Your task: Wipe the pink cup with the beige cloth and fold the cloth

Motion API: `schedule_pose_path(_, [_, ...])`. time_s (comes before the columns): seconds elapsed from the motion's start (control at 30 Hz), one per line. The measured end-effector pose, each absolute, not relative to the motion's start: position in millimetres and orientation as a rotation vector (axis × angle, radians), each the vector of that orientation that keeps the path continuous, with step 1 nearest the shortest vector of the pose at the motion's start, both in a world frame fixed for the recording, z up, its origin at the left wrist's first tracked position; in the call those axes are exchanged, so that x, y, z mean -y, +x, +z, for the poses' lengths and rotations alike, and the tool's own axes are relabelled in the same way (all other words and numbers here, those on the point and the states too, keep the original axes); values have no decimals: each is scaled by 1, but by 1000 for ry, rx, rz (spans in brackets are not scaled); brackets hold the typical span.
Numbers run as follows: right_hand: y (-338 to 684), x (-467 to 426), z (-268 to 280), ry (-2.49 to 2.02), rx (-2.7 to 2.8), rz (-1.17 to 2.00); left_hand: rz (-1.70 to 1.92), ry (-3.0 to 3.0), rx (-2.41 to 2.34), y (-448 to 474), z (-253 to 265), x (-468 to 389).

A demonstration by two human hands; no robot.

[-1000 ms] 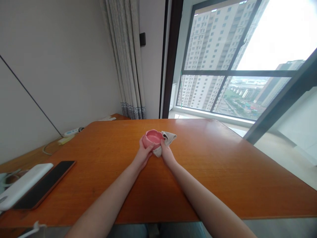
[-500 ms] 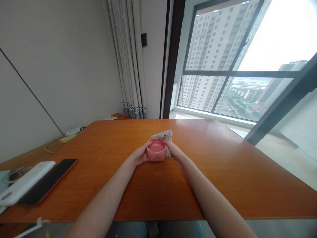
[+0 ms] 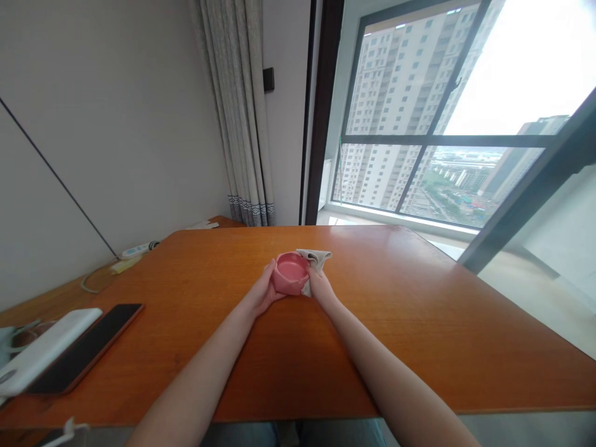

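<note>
A pink faceted ashtray (image 3: 290, 283) with a notched rim is held over the middle of the wooden table. My left hand (image 3: 263, 292) is closed around its left side, the thumb along the rim. On the other side, my right hand (image 3: 321, 288) grips a folded light grey cloth (image 3: 318, 256) and presses it to the ashtray's right wall. Part of the cloth hangs below the fingers, and the fingertips behind it are hidden.
On the left of the wooden table (image 3: 419, 335) lie a black phone (image 3: 86, 347) and a white power bank (image 3: 53, 347). Beyond them a power strip (image 3: 136, 251) rests near the wall. A white cable end shows at the lower left edge. A curtain and window stand behind.
The ashtray has shifted slightly up and left, its opening turned more toward me. My right hand now has the cloth in its fingers, moved from behind the ashtray to its right side.
</note>
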State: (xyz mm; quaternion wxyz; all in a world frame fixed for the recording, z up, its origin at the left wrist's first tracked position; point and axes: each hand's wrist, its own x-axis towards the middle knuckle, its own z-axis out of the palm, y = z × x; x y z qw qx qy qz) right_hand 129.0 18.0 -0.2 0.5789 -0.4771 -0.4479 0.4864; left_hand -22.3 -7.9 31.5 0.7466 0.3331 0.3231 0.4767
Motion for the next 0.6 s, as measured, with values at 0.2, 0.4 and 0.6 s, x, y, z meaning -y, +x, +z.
schedule_pose_path(0.2, [146,-22,16,-1089,1085,1284,895,801,-708,-28,35,11])
schedule_pose_path(0.4, [131,-11,13,-957,1086,1136,1188,736,-612,-13,29,9])
schedule_pose_path(0.6, [122,-2,12,-975,1051,993,1221,747,-535,-10,25,9])
